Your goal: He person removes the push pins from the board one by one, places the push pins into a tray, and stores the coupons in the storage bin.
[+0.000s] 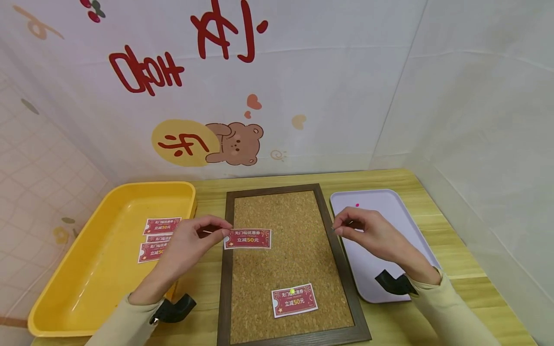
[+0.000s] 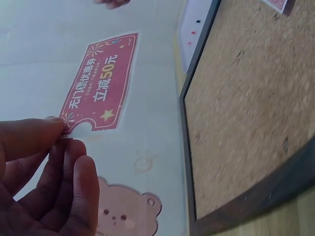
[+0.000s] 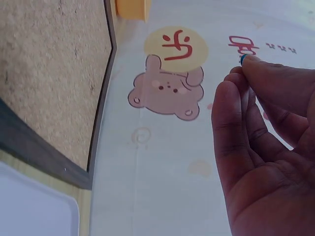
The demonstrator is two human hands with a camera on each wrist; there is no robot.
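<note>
My left hand (image 1: 187, 246) pinches a red paper coupon (image 1: 250, 239) by its left end, between thumb and forefinger. The coupon hangs over the left part of a cork board (image 1: 285, 262) with a dark wooden frame. Near the board's right frame edge, my right hand (image 1: 375, 235) pinches a small blue pushpin (image 3: 243, 59), mostly hidden by the fingertips. Another red coupon (image 1: 295, 302) lies low on the cork, with a yellow pushpin (image 1: 292, 291) at its top edge.
On the left stands a yellow tray (image 1: 99, 269) with several red coupons (image 1: 162, 226) inside, partly behind my left hand. A pale lilac tray (image 1: 368, 283) lies right of the board, with tiny pink and dark pieces in it. A printed wall sheet (image 1: 337, 105) rises behind the table.
</note>
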